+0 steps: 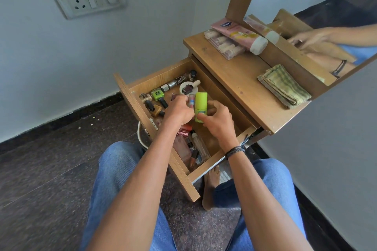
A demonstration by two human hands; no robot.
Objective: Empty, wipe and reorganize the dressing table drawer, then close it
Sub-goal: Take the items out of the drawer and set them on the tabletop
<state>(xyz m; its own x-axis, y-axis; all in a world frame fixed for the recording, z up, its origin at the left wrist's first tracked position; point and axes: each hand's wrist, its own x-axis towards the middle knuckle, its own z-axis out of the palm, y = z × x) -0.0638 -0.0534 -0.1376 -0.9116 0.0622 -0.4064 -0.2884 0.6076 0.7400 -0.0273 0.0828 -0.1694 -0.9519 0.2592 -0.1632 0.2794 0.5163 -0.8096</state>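
While the drawer [155, 76] lies crowded, emptying seems barely begun — left hand [179, 111] pinches a pink tube [191, 101], right hand [217, 121] grips a lime-green bottle [201, 104].

home bedroom | dressing table [240, 79], mirror [318, 26], cosmetics drawer [142, 85]

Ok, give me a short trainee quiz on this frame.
1. True or false: the drawer is already empty.
2. Which hand grips the yellow-green bottle?
3. Fill in: the folded checked cloth lies on the ___.
Key: 1 false. 2 the right hand. 3 table top.
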